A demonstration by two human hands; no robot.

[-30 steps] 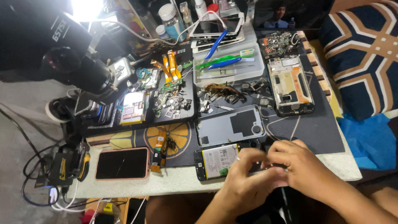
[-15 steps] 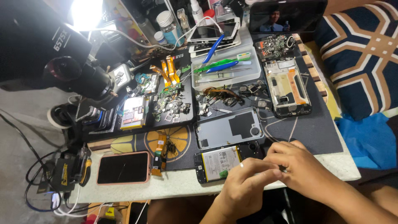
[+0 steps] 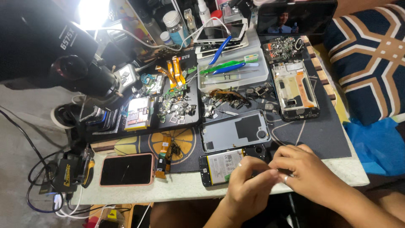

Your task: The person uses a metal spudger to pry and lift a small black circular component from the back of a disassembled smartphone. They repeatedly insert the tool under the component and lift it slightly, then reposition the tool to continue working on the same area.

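**Two hands over an opened phone at the worktop's front edge**

Both hands meet at the front edge of the worktop (image 3: 325, 139). The left hand (image 3: 249, 185) and right hand (image 3: 301, 173) bring curled fingertips together over the opened phone (image 3: 223, 165), battery showing; whether they pinch anything, I cannot tell. Just behind lies a grey back cover (image 3: 236, 131). To the left rests a pink-cased phone (image 3: 126, 169). A phone frame (image 3: 294, 89) sits toward the back right, a clear tray of tools (image 3: 232, 69) behind. The black microscope (image 3: 63, 63) looms over the back left corner.
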